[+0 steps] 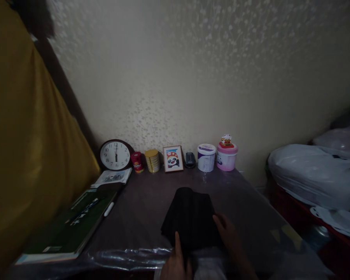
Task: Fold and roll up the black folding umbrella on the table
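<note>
A folded black cloth (191, 216) lies on the dark table (142, 210) near its front edge. My left hand (176, 260) rests on the cloth's near edge with a finger stretched forward over it. My right hand (230, 237) lies on the cloth's right side, thumb touching the fabric, fingers extended. Neither hand grips anything that I can make out; the light is dim.
Along the wall stand a round clock (115, 154), a red tin (137, 161), a gold tin (152, 160), a framed panda picture (173, 158), a white tub (206, 157) and a pink tub (226, 154). Books (72, 227) lie left. A yellow curtain (23, 147) hangs left; covered bedding (315, 175) is right.
</note>
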Demonstrator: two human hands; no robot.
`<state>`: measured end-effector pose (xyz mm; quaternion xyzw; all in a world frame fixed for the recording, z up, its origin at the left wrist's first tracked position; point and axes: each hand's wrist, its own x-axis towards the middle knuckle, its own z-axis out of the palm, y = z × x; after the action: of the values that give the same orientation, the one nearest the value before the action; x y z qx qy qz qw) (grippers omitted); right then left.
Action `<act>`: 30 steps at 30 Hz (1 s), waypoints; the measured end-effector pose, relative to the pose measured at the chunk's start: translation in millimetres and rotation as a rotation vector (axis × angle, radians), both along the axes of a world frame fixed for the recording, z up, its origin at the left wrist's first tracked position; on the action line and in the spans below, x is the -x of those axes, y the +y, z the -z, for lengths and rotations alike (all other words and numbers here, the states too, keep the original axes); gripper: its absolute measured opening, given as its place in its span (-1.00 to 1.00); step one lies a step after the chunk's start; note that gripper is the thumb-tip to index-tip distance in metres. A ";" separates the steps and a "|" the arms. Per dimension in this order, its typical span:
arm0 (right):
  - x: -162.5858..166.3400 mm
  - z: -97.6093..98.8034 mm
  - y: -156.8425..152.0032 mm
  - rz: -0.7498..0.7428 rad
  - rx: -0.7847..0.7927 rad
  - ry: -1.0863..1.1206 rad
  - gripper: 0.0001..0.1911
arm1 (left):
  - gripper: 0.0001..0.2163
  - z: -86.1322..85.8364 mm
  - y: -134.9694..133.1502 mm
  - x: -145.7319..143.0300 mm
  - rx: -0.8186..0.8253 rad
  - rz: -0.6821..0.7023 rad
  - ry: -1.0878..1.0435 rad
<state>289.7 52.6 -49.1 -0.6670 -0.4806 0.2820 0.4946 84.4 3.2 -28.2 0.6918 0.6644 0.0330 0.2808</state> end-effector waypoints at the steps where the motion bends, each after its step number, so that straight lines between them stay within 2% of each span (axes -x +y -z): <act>1: 1.3 -2.0 0.8 0.000 0.002 0.031 -0.53 | -0.35 0.5 -0.5 0.1 -0.005 -0.006 -0.003; 6: 6.6 -14.4 1.2 -0.063 0.030 0.190 -0.54 | -0.36 3.2 -2.0 3.2 -0.073 0.005 -0.036; 13: 24.1 -19.8 8.4 -0.155 0.039 0.279 -0.62 | -0.36 -3.4 -1.1 13.4 -0.045 -0.025 -0.022; 17: 35.0 -35.7 17.4 -0.241 -0.004 0.287 -0.64 | -0.36 -5.5 1.2 14.8 -0.008 -0.036 -0.005; 22: 54.1 -53.5 28.9 -0.388 0.008 0.527 -0.55 | -0.33 -0.8 6.4 14.6 0.035 -0.015 0.024; 24: 63.5 -57.6 32.5 -0.381 0.036 0.552 -0.52 | -0.31 0.9 8.1 15.2 0.058 -0.015 0.030; 30: 88.4 -66.9 40.9 -0.308 0.176 0.398 -0.41 | -0.33 3.4 9.7 17.1 0.054 0.010 0.017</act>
<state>201.3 93.5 17.8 -0.5578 -0.4435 0.5203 0.4706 67.2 12.8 -31.7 0.6875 0.6639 0.0077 0.2941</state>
